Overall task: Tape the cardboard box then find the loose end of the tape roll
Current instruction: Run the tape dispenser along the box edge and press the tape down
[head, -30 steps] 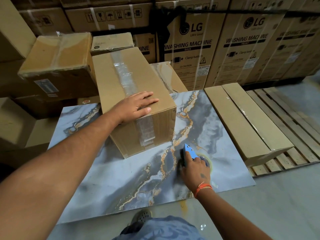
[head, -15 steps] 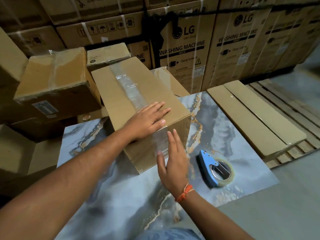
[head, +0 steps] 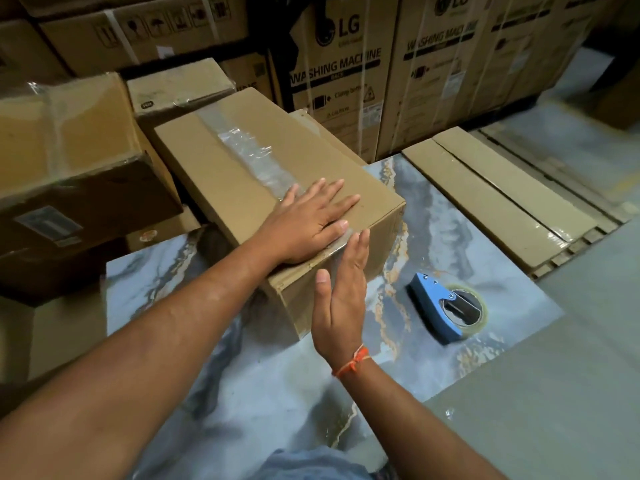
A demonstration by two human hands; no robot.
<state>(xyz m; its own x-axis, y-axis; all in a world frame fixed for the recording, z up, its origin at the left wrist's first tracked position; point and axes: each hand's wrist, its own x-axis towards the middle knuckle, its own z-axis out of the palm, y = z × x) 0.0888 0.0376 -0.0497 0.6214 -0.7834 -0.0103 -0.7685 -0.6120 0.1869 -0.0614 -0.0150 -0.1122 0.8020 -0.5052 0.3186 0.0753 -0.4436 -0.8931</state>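
A cardboard box (head: 242,188) sits on a marbled grey-blue slab (head: 450,348), with a strip of clear tape (head: 252,154) running along its top and over the near edge. The left hand (head: 308,220) lies flat, fingers spread, on the box top at that edge. The right hand (head: 341,299), open with fingers straight, presses against the near end face of the box over the tape. A blue tape dispenser (head: 446,306) lies on the slab just right of the box. Stacked cartons (head: 346,64) stand behind.

Warehouse, stacked washing machine cartons (head: 346,64), wooden pallet (head: 540,157), concrete floor (head: 554,393)
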